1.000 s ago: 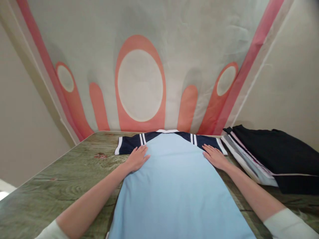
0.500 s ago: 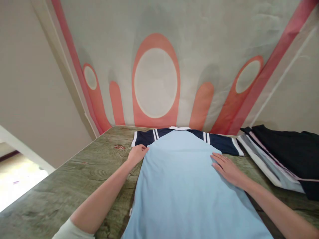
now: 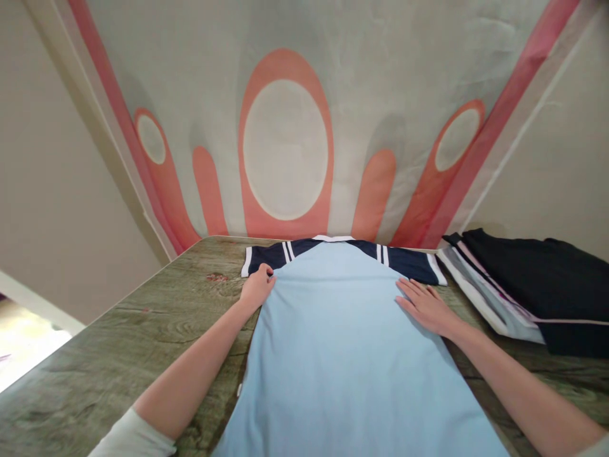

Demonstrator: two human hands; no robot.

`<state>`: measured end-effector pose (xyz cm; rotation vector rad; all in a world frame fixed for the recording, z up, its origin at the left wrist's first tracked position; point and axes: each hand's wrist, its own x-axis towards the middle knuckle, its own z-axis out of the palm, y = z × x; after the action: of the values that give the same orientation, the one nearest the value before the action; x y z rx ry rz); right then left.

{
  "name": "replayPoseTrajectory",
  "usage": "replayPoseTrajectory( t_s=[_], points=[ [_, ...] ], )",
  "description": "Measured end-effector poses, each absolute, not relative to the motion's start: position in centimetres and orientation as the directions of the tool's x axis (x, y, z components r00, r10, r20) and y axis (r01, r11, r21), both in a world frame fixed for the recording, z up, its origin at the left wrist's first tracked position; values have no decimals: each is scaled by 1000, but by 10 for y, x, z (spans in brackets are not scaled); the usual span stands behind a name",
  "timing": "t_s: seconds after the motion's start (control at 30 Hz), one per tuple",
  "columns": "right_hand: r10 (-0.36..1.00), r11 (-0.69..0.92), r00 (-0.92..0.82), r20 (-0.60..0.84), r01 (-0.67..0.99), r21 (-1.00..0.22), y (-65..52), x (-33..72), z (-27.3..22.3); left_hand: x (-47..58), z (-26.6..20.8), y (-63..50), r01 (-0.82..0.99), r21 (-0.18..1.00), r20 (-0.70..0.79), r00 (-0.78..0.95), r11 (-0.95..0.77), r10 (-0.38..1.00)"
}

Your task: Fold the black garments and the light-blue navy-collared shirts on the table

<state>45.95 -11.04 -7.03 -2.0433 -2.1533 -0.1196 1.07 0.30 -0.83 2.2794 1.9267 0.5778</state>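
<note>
Shirt (image 3: 347,349) spread on table (image 3: 157,327). Left hand (image 3: 257,287), flat one second ago, now pinches shirt edge below sleeve (image 3: 265,255); right hand (image 3: 425,308) open, pressing opposite side. Left edge seemingly secured.

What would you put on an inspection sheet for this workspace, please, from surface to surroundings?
Surface: wood-grain table.
In hand: light blue shirt, laid out with sleeves spread; faint creases; lower end out of frame.
Clutter: stack of folded clothes right of the shirt, black on top.
Left hand: curled at the shirt's left edge, apparently pinching it.
Right hand: open, palm down at the right edge.
Cables: nothing seen.
Surroundings: grey wall with coral shapes.
</note>
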Motion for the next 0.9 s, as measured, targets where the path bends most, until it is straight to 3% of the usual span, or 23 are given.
replayPoseTrajectory(
  t_s=[0.07,0.17,0.27,0.37,0.47,0.7,0.9],
  points=[
    [979,16,-7,204,999,-43,-110,461,-68,15,-3,-4,954,215,254,150,-207,955],
    [964,10,-3,265,1000,-26,-118,448,-62,27,3,-20,916,93,335,341,-391,879],
    [966,116,-97,239,991,-65,-133,418,-55,45,-1,-38,797,30,281,573,-604,770],
    [963,227,-203,175,966,-124,-150,390,-52,60,-13,-51,722,-1,210,676,-692,706],
    [970,213,-191,152,966,-144,-160,382,-52,65,-26,-56,738,-9,170,666,-675,726],
    [990,8,6,142,996,-94,-166,418,-54,61,-31,-51,822,-54,148,568,-567,810],
    [975,-143,149,166,989,-49,-174,428,-53,41,-23,-46,927,-144,203,369,-345,907]
  ],
)
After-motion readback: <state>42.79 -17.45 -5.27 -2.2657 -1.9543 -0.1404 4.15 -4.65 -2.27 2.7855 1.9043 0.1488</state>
